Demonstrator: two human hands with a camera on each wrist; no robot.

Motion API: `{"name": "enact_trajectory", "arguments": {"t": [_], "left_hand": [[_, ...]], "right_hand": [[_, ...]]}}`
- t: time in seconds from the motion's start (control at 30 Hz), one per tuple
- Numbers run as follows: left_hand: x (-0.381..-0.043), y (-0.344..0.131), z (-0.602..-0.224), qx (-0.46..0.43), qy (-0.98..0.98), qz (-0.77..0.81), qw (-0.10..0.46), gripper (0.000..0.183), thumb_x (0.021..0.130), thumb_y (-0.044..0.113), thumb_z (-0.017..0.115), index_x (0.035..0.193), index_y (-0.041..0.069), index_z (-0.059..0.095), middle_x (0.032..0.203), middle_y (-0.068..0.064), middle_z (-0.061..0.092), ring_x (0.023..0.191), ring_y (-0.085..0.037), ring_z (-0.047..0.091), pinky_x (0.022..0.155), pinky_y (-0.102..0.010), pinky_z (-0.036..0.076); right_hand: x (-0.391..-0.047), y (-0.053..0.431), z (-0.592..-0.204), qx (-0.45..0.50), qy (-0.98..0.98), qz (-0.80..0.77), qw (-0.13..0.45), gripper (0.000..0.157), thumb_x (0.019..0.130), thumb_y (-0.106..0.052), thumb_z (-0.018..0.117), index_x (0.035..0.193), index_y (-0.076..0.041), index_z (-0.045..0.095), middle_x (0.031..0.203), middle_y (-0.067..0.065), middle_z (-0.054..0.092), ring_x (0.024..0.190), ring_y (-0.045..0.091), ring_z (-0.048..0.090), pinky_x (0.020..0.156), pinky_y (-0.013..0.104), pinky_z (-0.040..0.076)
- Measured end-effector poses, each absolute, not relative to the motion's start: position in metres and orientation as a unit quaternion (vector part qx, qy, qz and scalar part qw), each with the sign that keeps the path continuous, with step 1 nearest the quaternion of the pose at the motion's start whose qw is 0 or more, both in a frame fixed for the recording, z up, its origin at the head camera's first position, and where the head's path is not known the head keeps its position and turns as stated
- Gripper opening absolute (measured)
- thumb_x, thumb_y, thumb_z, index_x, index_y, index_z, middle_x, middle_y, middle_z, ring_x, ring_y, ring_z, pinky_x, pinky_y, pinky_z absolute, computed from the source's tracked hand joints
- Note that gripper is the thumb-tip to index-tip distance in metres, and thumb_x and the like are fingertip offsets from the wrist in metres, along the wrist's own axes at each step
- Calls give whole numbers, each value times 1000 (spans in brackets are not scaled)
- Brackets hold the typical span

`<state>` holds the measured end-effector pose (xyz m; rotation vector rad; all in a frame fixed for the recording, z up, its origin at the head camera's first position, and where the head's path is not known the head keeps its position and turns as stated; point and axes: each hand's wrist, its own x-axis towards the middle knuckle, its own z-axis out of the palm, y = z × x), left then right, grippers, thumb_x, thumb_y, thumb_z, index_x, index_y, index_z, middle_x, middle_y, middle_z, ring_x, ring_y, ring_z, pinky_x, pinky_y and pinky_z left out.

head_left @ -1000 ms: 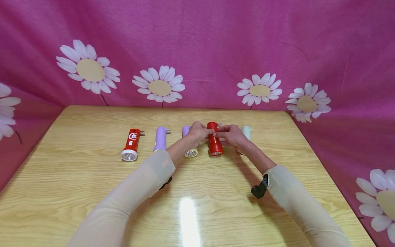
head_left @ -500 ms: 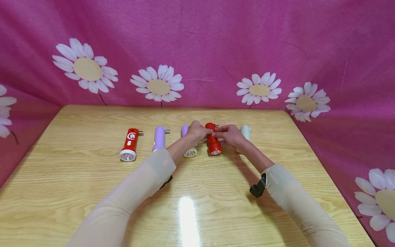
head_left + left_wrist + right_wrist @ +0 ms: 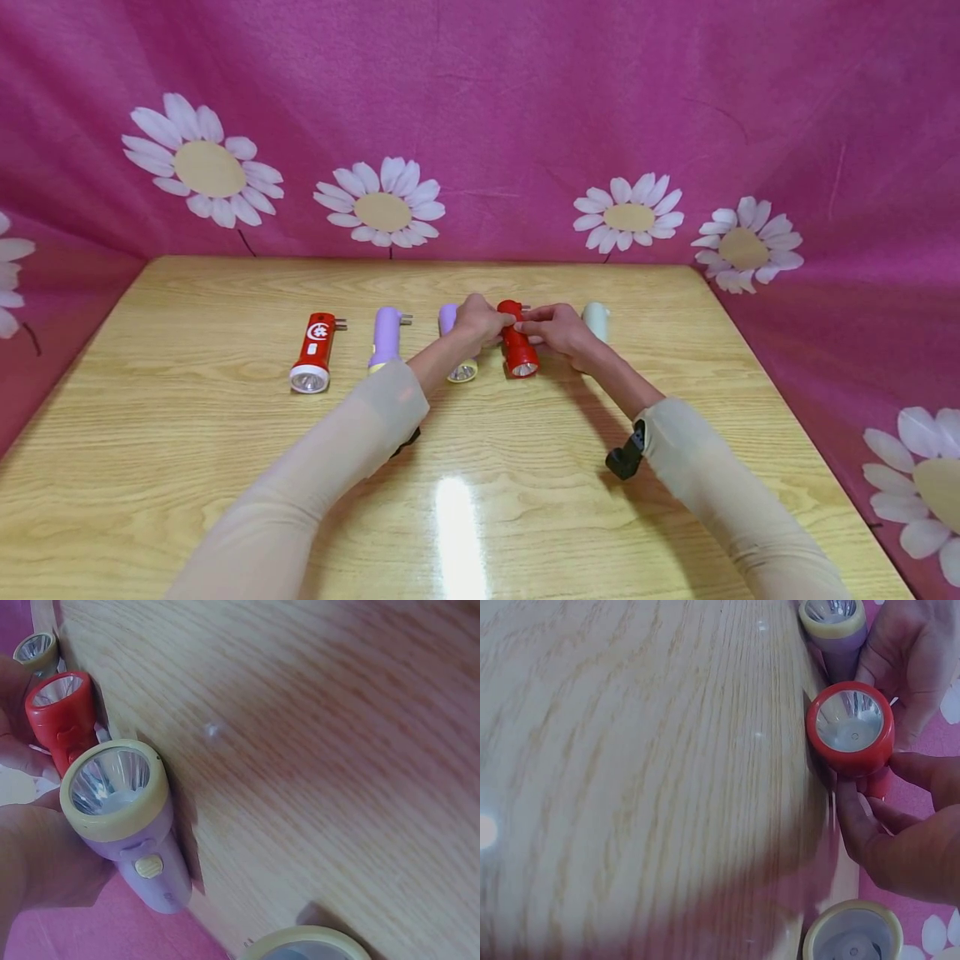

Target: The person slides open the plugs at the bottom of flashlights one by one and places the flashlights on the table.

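Note:
In the head view, both hands meet at a plain red flashlight [image 3: 518,340], its lens end toward the person. My left hand [image 3: 478,323] holds its body from the left with thumb and fingers, passing over a purple flashlight with a yellow rim [image 3: 462,371]. From the right, my right hand [image 3: 564,332] pinches the same body; its thumb and fingers [image 3: 911,840] show around it in the right wrist view. Metal plug prongs stick out near its far end. A pale green flashlight [image 3: 597,320] lies just beyond the right hand, partly covered by it.
Left along the row lie another purple flashlight [image 3: 387,335], its lens end hidden by the left forearm, and a red flashlight with a white rim [image 3: 315,354]. All are on a wooden table [image 3: 525,500]. A pink daisy-print cloth [image 3: 510,100] hangs behind and at both sides.
The red flashlight between both hands has settled slightly lower and a little left. The head view has shifted slightly; the other flashlights stay in their places.

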<state>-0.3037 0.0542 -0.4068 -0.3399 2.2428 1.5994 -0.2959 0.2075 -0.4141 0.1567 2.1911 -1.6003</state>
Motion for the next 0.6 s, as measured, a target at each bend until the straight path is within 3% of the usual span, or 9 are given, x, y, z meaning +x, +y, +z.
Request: {"name": "enact_trajectory", "arguments": {"t": [0.33,0.6], "left_hand": [[-304,55,-407,-110,812,543,185,25,94,11,71,108,-7,60,99,-14,63,81,-23,66,78,-30,59],[-301,55,-406,-100,819,536,182,23,95,12,70,105,-5,57,91,-11,58,83,-25,65,79,-32,58]], "right_hand": [[-297,208,-417,59,782,-583,211,44,100,-9,61,138,10,51,134,26,56,95,21,66,94,38,54],[-297,208,-417,61,787,-576,214,43,100,-10,61,138,9,52,130,25,59,93,19,65,91,34,55]]}}
